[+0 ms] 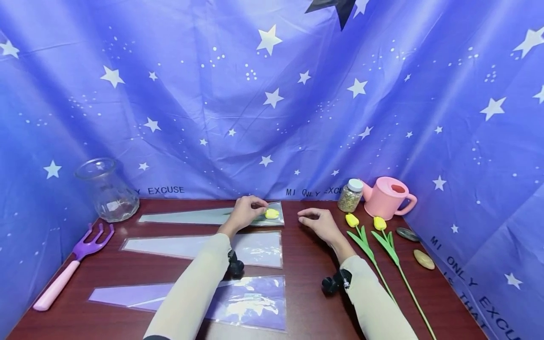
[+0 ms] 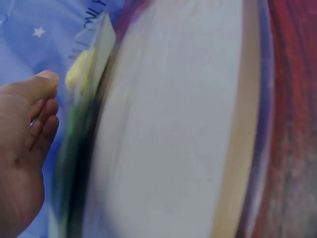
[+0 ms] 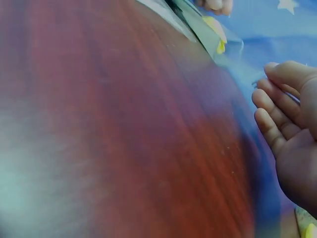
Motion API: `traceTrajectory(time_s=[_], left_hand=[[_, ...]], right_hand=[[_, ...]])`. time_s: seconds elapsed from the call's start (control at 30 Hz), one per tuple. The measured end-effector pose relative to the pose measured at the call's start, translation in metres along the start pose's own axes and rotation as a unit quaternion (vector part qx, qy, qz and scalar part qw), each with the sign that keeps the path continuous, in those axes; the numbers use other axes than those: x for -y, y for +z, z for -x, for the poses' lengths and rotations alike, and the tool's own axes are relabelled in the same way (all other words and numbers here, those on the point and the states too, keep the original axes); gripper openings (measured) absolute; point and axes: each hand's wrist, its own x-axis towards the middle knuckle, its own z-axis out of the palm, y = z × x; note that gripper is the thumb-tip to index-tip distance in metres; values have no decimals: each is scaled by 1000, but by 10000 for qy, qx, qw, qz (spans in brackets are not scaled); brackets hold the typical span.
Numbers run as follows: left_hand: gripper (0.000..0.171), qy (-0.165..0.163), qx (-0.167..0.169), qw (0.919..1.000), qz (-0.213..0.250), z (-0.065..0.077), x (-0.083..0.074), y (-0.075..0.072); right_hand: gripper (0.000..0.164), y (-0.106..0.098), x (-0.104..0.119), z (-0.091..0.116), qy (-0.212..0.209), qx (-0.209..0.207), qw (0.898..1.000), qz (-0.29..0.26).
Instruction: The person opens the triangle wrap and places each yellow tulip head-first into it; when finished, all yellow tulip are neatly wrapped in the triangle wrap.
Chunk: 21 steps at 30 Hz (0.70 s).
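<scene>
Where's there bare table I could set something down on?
The clearest patch is the table strip between the wide ends of the three wrappers and the right forearm, though the right hand hangs over its far part. A smaller gap lies between the fork and the wrappers' narrow ends. The right side is crowded: jar, watering can, tulips, stones.
</scene>
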Motion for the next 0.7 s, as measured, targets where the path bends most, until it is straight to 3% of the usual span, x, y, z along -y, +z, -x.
traceTrajectory(time_s=[0.17, 0.3, 0.37, 0.53, 0.7], left_hand=[[17, 131, 55, 9998, -101, 14, -17, -14], [21, 199, 441, 9988, 45, 38, -34, -22], [22, 229, 604, 9979, 92, 51, -38, -22], [22, 222, 718, 9966, 332, 79, -37, -15], [22, 98, 705, 9963, 492, 94, -33, -3]], right_hand=[[26, 7, 8, 23, 159, 125, 9987, -476], [26, 15, 19, 42, 250, 403, 9963, -714], [25, 20, 24, 49, 232, 524, 9968, -554], [15, 32, 26, 57, -127, 433, 9977, 500], [11, 41, 23, 59, -338, 284, 9932, 1078]])
